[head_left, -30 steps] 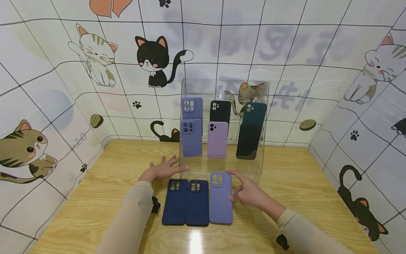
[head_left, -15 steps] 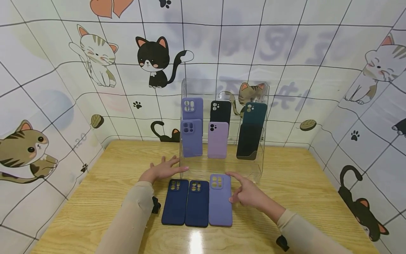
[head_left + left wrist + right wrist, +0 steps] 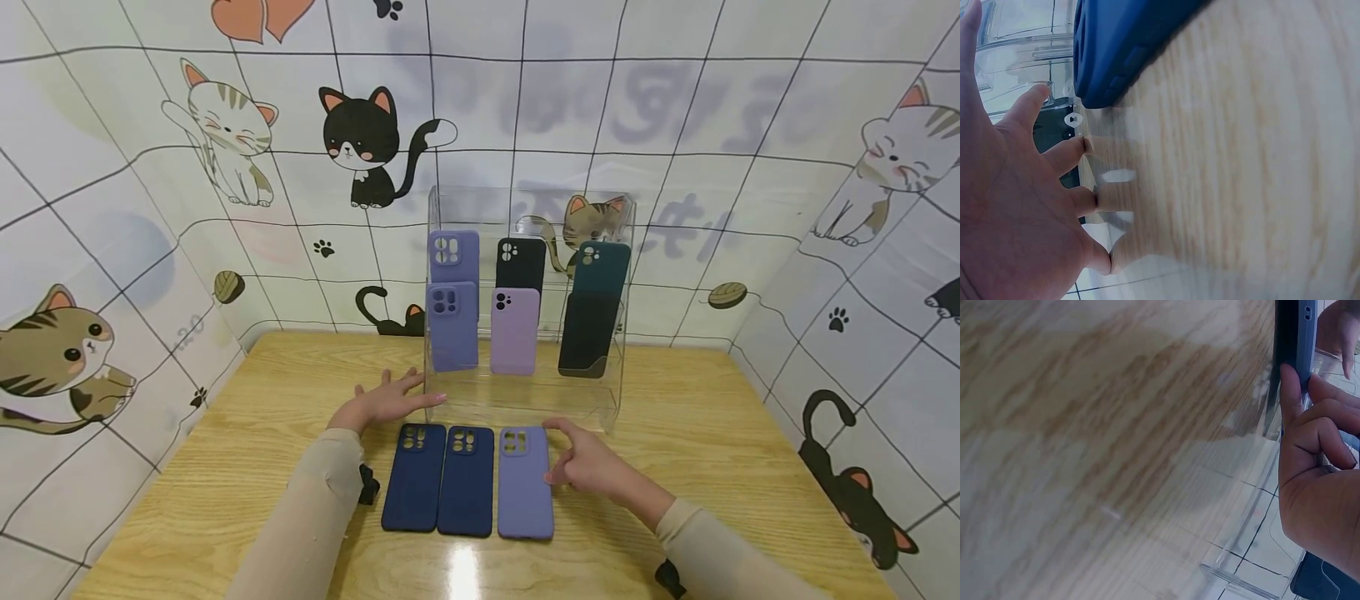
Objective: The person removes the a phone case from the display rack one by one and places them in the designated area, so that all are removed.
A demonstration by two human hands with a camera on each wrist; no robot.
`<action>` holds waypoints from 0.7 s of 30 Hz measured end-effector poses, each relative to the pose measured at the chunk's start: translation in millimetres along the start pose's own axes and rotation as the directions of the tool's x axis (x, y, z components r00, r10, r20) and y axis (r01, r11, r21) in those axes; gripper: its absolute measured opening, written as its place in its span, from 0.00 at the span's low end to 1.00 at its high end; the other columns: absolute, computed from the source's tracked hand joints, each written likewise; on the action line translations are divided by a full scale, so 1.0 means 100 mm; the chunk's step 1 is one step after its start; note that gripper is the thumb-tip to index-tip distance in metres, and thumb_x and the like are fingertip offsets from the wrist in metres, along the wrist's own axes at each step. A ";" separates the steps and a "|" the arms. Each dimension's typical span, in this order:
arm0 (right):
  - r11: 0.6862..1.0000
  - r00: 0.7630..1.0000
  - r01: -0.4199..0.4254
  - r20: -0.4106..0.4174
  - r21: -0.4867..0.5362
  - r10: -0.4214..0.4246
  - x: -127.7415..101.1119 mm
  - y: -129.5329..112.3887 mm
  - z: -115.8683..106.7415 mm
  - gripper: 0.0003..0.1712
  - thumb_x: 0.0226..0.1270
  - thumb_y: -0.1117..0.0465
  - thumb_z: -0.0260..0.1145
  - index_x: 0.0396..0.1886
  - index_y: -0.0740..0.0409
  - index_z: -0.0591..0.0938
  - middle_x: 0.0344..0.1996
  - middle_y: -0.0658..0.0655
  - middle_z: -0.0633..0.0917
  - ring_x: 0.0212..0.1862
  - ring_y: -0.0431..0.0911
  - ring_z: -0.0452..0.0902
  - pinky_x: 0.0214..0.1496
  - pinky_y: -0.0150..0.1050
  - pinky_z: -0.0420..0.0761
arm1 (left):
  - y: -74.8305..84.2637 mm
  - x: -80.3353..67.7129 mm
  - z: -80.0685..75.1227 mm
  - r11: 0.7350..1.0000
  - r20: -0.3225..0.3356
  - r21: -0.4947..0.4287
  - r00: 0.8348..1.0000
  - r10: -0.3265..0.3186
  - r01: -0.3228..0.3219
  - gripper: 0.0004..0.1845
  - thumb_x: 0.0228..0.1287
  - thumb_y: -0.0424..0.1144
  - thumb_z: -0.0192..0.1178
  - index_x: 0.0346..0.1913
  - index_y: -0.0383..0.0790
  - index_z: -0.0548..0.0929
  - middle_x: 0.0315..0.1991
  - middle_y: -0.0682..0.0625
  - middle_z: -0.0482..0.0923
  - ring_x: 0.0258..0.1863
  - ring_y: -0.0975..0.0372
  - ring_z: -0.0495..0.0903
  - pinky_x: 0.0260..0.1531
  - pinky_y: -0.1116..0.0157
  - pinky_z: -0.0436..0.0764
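My right hand (image 3: 592,462) is at a lavender phone case (image 3: 525,493) lying on the table. Its index fingertip is at the case's top right corner and the thumb is against the right side; the other fingers are curled in. In the right wrist view, that thumb (image 3: 1291,394) meets the case's edge. To the left lie two navy phone cases (image 3: 467,492) (image 3: 415,490), side by side with the lavender one. My left hand (image 3: 384,402) is spread at the lower left corner of a clear acrylic stand (image 3: 555,396), its thumb reaching across the corner. Fingertips (image 3: 1088,200) touch the table in the left wrist view.
The tiered stand bears lavender cases (image 3: 454,337) at left, a pink-purple case (image 3: 513,342) before a black one (image 3: 521,260), and a teal case (image 3: 606,265) behind a dark one (image 3: 587,337). Cat-print walls (image 3: 480,108) enclose the wooden table (image 3: 675,433).
The lavender case on the table has slid toward the person and slightly right, its top now about level with the navy ones. My right hand moved slightly with it; the left hand stayed put.
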State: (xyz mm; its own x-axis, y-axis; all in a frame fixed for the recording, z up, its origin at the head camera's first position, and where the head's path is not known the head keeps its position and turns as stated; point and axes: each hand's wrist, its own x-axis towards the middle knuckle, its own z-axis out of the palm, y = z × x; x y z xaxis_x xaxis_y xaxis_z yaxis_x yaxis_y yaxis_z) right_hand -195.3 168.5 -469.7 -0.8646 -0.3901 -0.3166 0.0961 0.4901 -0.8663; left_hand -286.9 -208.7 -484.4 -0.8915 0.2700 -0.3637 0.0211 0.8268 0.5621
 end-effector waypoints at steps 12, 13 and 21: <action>0.999 0.999 -0.023 -0.025 -0.041 0.022 0.02 0.01 0.05 0.46 0.64 0.72 0.76 0.80 0.62 0.67 0.29 0.57 0.92 0.20 0.43 0.68 0.25 0.36 0.64 | -0.02 0.01 0.00 1.000 -0.004 0.001 1.000 0.001 -0.001 0.59 0.60 0.87 0.49 0.87 0.59 0.53 0.90 0.52 0.37 0.87 0.41 0.21 0.72 0.24 0.17; 0.999 0.999 -0.026 -0.028 -0.043 0.025 0.03 0.01 0.05 0.46 0.64 0.71 0.76 0.80 0.62 0.67 0.29 0.57 0.93 0.21 0.43 0.69 0.25 0.36 0.64 | -0.02 0.01 0.00 1.000 -0.005 0.002 1.000 0.001 -0.001 0.59 0.60 0.87 0.49 0.87 0.59 0.53 0.90 0.52 0.37 0.87 0.41 0.21 0.72 0.24 0.17; 0.996 0.998 -0.036 -0.049 -0.086 0.032 0.04 0.02 0.07 0.45 0.64 0.70 0.77 0.79 0.62 0.68 0.28 0.55 0.92 0.24 0.44 0.76 0.26 0.37 0.68 | -0.01 0.01 0.01 1.000 -0.003 0.001 1.000 0.000 0.000 0.59 0.60 0.87 0.49 0.87 0.59 0.53 0.90 0.52 0.37 0.87 0.42 0.21 0.73 0.24 0.17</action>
State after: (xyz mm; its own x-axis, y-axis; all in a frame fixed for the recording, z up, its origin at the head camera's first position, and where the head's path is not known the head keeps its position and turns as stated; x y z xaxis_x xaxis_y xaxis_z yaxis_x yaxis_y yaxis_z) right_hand -195.3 162.5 -474.9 -0.8844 -0.3356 -0.3244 0.0844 0.5686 -0.8183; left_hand -287.3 -209.2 -485.8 -0.8927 0.2685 -0.3619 0.0213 0.8274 0.5612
